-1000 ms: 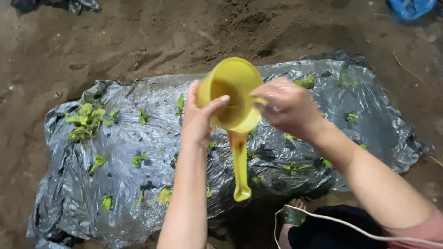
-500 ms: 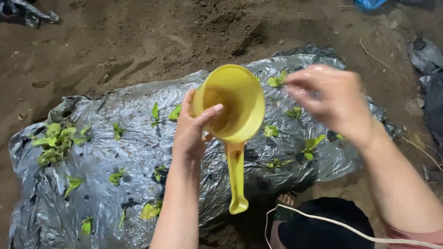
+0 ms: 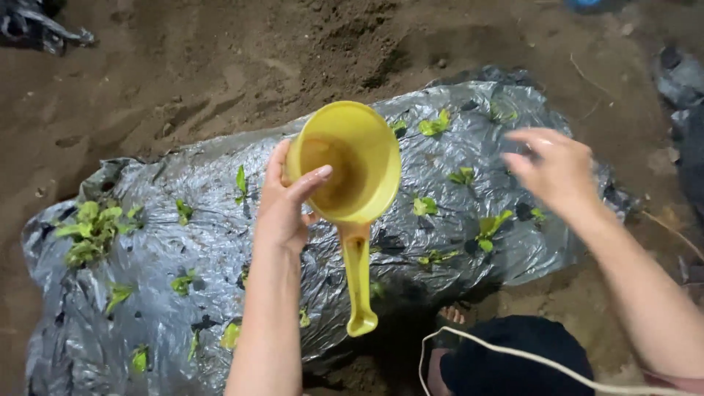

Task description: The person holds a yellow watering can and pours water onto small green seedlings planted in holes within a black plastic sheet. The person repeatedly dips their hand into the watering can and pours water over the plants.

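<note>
Since half a second ago, the right hand (image 3: 554,167) has swung right, open and empty, over the grey plastic sheet (image 3: 147,242); the left hand (image 3: 282,209) grips the yellow plastic scoop (image 3: 348,172) by its bowl, mouth tilted up, handle hanging near.

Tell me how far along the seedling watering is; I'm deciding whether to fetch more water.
Done: seedlings already stand in the holes of the grey plastic sheet. In hand: the left hand grips the yellow dipper by its bowl; the right hand hovers open over the right-side seedlings. Left: can't tell which plants are wet.
</note>
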